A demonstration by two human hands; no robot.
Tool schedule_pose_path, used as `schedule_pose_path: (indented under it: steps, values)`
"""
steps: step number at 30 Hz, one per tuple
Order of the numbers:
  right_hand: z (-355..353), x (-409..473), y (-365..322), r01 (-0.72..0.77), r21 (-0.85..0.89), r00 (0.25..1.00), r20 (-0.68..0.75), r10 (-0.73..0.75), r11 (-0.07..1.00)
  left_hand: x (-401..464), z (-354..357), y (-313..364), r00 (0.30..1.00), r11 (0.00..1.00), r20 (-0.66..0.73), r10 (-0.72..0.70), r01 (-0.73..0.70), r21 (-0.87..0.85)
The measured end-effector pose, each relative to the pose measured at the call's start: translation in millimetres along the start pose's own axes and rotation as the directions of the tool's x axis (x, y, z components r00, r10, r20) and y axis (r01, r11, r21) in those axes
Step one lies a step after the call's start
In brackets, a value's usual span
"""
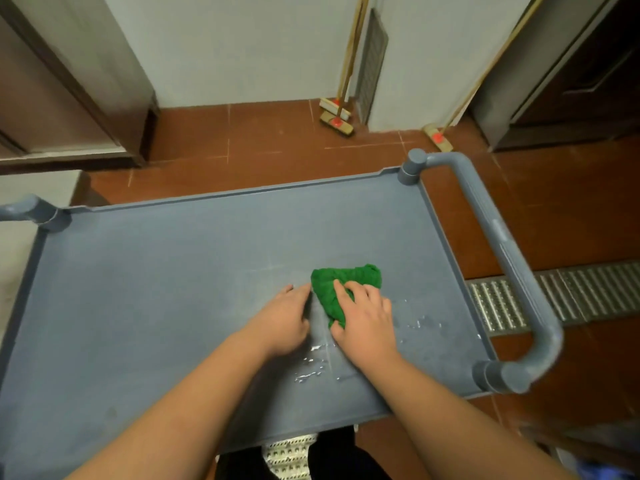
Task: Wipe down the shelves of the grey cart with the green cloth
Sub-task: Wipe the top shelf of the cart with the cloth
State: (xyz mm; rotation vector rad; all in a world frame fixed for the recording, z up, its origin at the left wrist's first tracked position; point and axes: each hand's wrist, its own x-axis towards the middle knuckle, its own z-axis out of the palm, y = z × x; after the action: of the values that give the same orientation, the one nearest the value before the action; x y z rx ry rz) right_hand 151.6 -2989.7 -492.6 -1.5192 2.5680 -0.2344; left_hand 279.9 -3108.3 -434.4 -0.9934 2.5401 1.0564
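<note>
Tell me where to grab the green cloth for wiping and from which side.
Press down from above on the green cloth's thick bunched middle, where the right hand already rests. It lies crumpled in a low mound on the cart shelf, leaving no flat edge to pinch.

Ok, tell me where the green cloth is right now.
In the head view, the green cloth lies bunched on the cart's top shelf, right of centre, under the right hand, with the left hand just beside it.
</note>
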Motion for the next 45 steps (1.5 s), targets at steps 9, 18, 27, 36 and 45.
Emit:
schedule_pose_path:
  steps: [9, 18, 27, 36, 45]
  values:
    - [-25.8, -8.4, 101.4, -0.176, -0.029, 0.984, -0.017, 0.175, 0.984, 55.3, 33.0, 60.0, 0.994, 0.990, 0.104, 0.025, -0.039, 0.135]
    - [-32.3, -18.5, 123.0, -0.420, 0.087, 0.901, -0.079, 0.426, 0.903, 68.6, 41.2, 66.1, 0.978, 0.959, 0.204, -0.052, -0.008, 0.282]
    - [-33.4, -44.8, 135.9, -0.390, 0.056, 0.920, -0.026, 0.392, 0.919, 67.3, 36.2, 60.2, 0.958, 0.945, 0.284, -0.039, -0.057, 0.321]
    - [-20.9, -52.8, 86.9, -0.364, 0.110, 0.931, 0.010, 0.365, 0.925, 56.1, 28.7, 43.8, 0.975, 0.973, 0.212, 0.071, -0.114, 0.200]
    - [1.6, -54.6, 3.0, -0.366, 0.150, 0.927, -0.029, 0.374, 0.919, 4.4, -15.0, -46.0, 0.993, 0.995, 0.117, 0.027, -0.038, 0.093]
